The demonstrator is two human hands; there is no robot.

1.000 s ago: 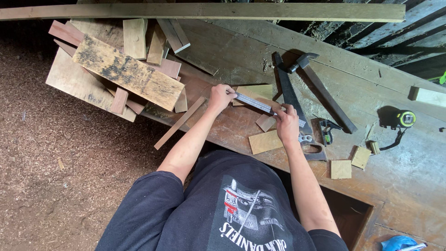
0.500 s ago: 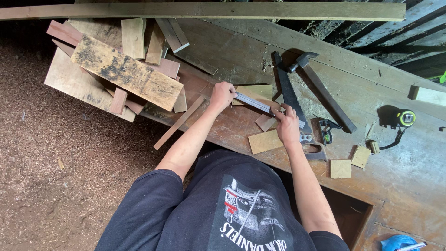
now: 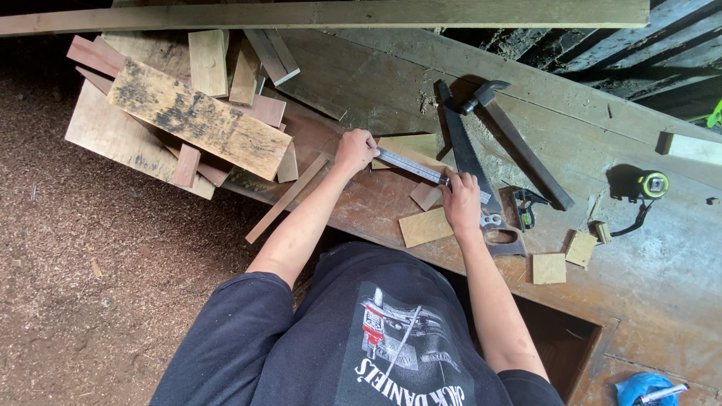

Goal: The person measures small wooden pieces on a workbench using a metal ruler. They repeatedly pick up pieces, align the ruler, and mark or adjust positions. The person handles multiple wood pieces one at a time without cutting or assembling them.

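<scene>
- Left hand (image 3: 355, 149) closed on one end of a metal ruler (image 3: 410, 166), pressing it down onto a pale wooden piece (image 3: 412, 144) near the middle of the workbench (image 3: 662, 263).
- Right hand (image 3: 461, 201) clamped on the ruler's other end, fingers curled over it, just beside a handsaw (image 3: 474, 177).
- Ruler lying slantwise between both hands, flat on the wood.
- Small wood offcut (image 3: 425, 226) below the ruler, close to the bench's near edge.
- Hammer (image 3: 519, 139) lying beside the saw blade, towards the far edge.
- Yellow tape measure (image 3: 653, 184) well apart, towards the right end.
- Pile of boards (image 3: 195, 120) heaped on the left end, overhanging the sawdust floor (image 3: 83, 286).
</scene>
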